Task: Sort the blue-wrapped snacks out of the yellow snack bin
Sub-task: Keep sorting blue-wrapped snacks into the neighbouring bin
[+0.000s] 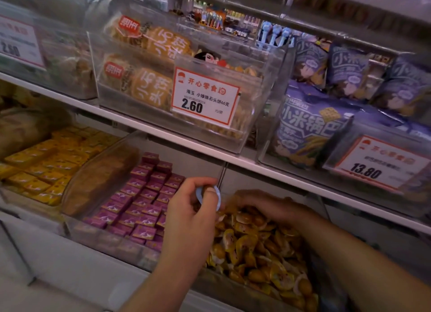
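From the head view, the left hand (190, 205) is lifted at about 9 o'clock from the yellow snack bin (261, 286), its fingers curled round 1 or 2 pale blue-wrapped snacks (208, 195), I think to keep them apart from the yellow snacks (258, 248). The right hand (263, 205) lies palm down on the heap at 12 o'clock of the bin, probably searching; whether its grip holds anything I cannot tell. The purple packets (140, 202) fill the next bin at 9 o'clock, below the price tag (205, 97).
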### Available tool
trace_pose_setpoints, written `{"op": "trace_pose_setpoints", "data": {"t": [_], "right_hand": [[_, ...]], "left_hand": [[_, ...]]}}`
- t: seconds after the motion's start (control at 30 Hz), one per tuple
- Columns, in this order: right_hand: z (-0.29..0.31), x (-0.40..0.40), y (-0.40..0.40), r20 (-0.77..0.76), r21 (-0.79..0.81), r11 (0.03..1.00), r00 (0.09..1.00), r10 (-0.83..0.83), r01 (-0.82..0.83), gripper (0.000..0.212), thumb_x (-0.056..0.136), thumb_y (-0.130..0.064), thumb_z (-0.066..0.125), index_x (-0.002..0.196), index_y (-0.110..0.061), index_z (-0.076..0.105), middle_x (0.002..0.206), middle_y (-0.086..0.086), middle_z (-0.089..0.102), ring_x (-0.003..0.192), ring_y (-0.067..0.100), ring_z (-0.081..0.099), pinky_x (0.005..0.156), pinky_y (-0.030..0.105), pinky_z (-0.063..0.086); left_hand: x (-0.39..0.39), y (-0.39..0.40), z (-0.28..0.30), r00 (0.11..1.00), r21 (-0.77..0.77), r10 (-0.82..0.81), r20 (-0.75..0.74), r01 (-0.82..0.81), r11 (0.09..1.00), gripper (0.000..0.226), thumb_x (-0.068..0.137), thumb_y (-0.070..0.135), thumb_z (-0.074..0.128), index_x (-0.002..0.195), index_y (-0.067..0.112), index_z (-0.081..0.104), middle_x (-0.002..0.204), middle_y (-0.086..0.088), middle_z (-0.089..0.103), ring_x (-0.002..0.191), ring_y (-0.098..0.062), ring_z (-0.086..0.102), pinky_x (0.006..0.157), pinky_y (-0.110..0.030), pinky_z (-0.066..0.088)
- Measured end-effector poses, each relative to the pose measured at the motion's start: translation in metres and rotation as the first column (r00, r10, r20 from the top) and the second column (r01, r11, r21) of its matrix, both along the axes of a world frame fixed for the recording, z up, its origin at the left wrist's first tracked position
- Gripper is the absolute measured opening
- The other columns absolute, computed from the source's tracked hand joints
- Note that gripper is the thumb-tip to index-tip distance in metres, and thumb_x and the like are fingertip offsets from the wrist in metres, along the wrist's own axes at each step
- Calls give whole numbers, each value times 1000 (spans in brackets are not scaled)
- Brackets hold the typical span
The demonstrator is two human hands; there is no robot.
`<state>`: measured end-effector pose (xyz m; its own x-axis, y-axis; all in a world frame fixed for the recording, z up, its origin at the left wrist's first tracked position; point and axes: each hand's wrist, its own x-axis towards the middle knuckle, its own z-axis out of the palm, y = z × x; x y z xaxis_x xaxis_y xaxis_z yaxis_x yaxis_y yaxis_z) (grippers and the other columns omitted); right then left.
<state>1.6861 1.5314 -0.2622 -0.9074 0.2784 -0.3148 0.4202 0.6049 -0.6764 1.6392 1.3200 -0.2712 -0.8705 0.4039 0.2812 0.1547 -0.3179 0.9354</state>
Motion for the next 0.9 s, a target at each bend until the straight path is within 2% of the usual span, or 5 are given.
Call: {"op": "trace_pose_setpoints", "data": {"t": [0.17, 0.3, 0.4, 0.63, 0.9], "right_hand": [[-5, 81, -27, 203, 525, 787, 946, 253, -324, 56, 96, -58, 34, 150, -43, 28, 148, -15, 34, 136, 8, 34, 115, 38, 29], [-17, 120, -39, 246, 624, 691, 931, 270, -365, 60, 100, -55, 22, 149, -54, -13, 164, -16, -9, 149, 2, -9, 123, 34, -4], [-14, 128, -31, 222, 495, 822, 956, 193, -281, 65, 99, -47, 35, 153, -51, 0, 164, -16, -7, 150, 3, -9, 123, 31, -2], [-1, 105, -14, -135, 41, 978, 971, -198, 205, 46, 89, -3, 66, 127, -27, 56, 126, -4, 64, 111, 4, 61, 97, 17, 48], [-1, 100, -4, 170, 457, 882, 963, -209, 111, 43, 86, -27, 70, 128, -31, 62, 122, -3, 65, 102, 12, 63, 88, 27, 54]], "left_hand": [[3, -2, -2, 1000, 21, -6, 16, 5, 1000, 14, 85, 36, 56, 92, 34, 69, 75, 3, 69, 63, -22, 65, 49, -23, 48], [3, 0, -4, 999, 27, 12, 32, -13, 1000, 15, 85, 34, 56, 90, 33, 69, 72, 5, 68, 57, -7, 61, 46, -21, 45], [7, 3, -7, 1000, -21, 21, -8, -21, 1000, 16, 84, 38, 55, 93, 35, 68, 73, 4, 69, 61, -12, 63, 52, -28, 49], [24, 8, -6, 987, -114, 0, -158, -18, 993, 15, 95, 25, 58, 97, 39, 64, 69, 8, 66, 49, -8, 57, 40, -23, 42], [50, 23, -31, 885, -538, -408, -222, 238, 809, 18, 97, 33, 52, 106, 48, 50, 67, 7, 64, 45, -4, 52, 40, -21, 35]]}}
